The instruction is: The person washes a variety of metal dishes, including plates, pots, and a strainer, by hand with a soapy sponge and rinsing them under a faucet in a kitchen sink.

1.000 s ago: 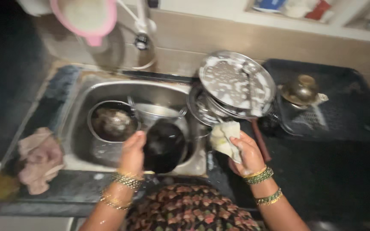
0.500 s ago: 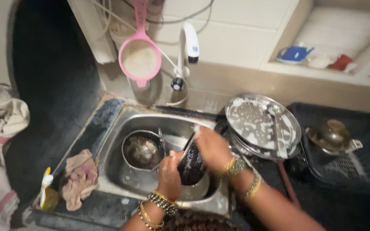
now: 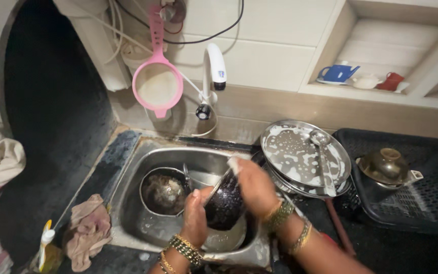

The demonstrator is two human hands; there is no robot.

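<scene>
The left hand [image 3: 194, 217] is gripping a dark round pan [image 3: 224, 205] from its near side, fingers closed on the rim, and is holding it tilted above the steel sink [image 3: 128, 203]. The right hand [image 3: 254, 186] is pressing down on the pan's upper edge, fingers curled over it; a pale scrubbing cloth [image 3: 234, 163] is showing at the fingertips, though how it is being held cannot be told. Gold and green bangles are sitting on both wrists.

In the sink, just left of the pan, a steel pot [image 3: 164, 192] is lying with dirty residue inside. Under the pan a pale plate is showing in part. A white tap [image 3: 214, 68] is standing behind the sink, and a pink strainer [image 3: 157, 83] is hanging on the wall to its left.

To the right of the sink, soapy steel plates [image 3: 305, 157] are stacked, with a ladle [image 3: 324, 157] resting across them. Further right, a brass pot [image 3: 386, 166] is sitting in a black tray [image 3: 432, 203]. A crumpled rag [image 3: 88, 231] is lying on the counter left of the sink.
</scene>
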